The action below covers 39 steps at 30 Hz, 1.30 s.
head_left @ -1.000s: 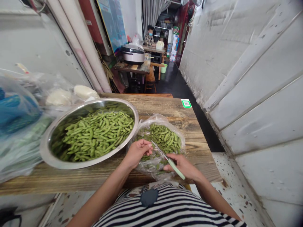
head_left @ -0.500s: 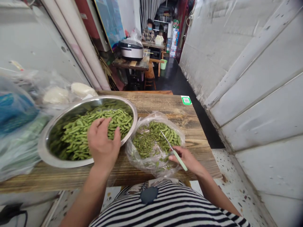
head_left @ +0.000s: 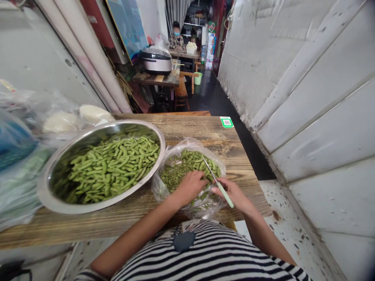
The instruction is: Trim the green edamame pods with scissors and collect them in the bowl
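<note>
Fingers curled, the left hand (head_left: 191, 187) is down in a crumpled, clear plastic bag (head_left: 159, 188) — whether it pinches anything cannot be told — while the right hand (head_left: 233, 194) grips pale-green-handled metal scissors (head_left: 225, 194). Plump green bean pods (head_left: 113, 166) heap the wide, shiny steel bowl (head_left: 162, 145) to the left, probably the finished, larger share. Fewer whole pods, seemingly left to trim, lie among small dark-green clippings (head_left: 172, 175) inside the bag.

Rice cooker (head_left: 158, 66) on a wooden table (head_left: 146, 79), green bucket (head_left: 198, 79) on dark floor (head_left: 208, 91), person (head_left: 176, 41) farther back
</note>
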### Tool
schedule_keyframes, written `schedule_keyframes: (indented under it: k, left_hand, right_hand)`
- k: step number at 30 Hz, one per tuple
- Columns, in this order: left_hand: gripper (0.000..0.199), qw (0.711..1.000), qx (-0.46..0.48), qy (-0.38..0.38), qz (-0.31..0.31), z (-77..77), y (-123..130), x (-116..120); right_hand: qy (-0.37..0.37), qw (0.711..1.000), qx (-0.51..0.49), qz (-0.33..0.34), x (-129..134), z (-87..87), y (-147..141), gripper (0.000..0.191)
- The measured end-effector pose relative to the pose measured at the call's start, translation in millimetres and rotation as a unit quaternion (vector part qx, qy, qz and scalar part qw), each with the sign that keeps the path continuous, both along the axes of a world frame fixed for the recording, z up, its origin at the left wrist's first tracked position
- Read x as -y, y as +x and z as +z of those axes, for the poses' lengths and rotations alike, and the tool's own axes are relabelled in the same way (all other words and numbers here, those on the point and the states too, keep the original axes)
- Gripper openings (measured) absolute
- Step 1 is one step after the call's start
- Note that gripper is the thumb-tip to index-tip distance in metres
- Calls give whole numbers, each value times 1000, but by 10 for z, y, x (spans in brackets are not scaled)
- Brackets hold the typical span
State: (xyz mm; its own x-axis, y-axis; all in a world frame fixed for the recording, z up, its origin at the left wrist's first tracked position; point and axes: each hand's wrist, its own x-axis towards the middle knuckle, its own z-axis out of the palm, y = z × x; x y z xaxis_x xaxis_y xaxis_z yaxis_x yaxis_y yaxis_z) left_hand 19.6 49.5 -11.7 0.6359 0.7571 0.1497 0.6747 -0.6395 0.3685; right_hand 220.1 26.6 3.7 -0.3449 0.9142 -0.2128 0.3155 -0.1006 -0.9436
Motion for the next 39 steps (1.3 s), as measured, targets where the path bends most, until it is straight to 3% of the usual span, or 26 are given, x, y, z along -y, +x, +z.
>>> schedule_keyframes:
  k: [3, 6, 10, 12, 16, 19, 23, 27, 34, 39]
  left_hand:
    - [24, 998, -57, 22, -2, -47, -39, -61]
    - [23, 995, -66, -23, 70, -112, -219, -162]
    - [21, 976, 124, -112, 140, -117, -429, -209]
    - [19, 929, 262, -176, 195, -67, -459, -176]
    - [32, 788, 444, -333, 266, 59, -428, -65]
    - [35, 741, 493, -363, 275, 107, -399, 3]
    - [34, 726, 507, -363, 289, 110, -398, 46]
    - [34, 721, 513, -364, 290, 110, -419, 72]
    - [38, 689, 547, -360, 309, 107, -443, 114]
    - [35, 649, 597, -339, 326, 117, -468, 111]
  right_hand:
    - [-5, 1000, -3, -4, 6, -4, -4, 39]
    - [-7, 1000, 6, -2, 8, -6, 3, 41]
    - [-3, 1000, 23, 12, 4, -11, -9, 41]
    - [1, 999, 29, 23, 12, -4, -43, 42]
    - [2, 996, 45, 76, 57, 65, -147, 41]
    - [-4, 993, 54, 103, 79, 145, -210, 44]
    - [-13, 992, 30, 119, 79, 214, -247, 45]
    - [-82, 988, -18, 128, 109, 211, -287, 44]
    - [-185, 973, -116, 77, 197, 87, -479, 42]
    - [-174, 979, -88, 66, 176, 20, -512, 43]
